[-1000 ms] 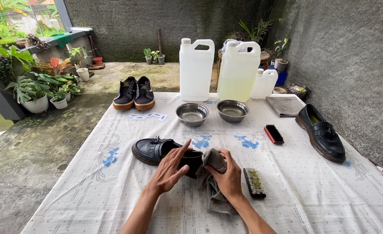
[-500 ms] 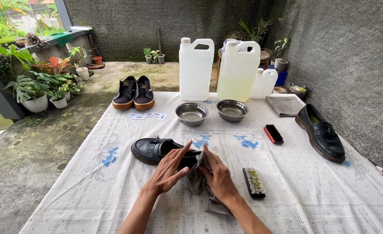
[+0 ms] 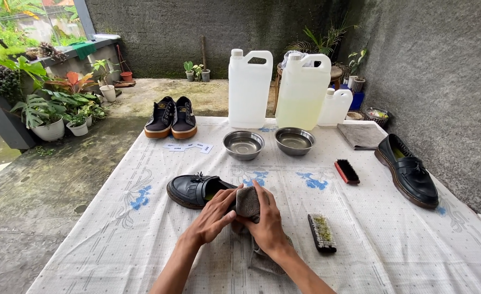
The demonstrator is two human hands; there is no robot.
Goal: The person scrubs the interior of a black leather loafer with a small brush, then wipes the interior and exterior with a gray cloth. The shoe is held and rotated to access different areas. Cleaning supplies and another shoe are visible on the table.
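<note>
- Two small white paper labels [image 3: 188, 147] lie flat on the worktop [image 3: 142, 239] at ten o'clock, just in front of the sneakers [image 3: 171, 117]; each is a slim rectangle with faint print.
- No screens or signs.
</note>
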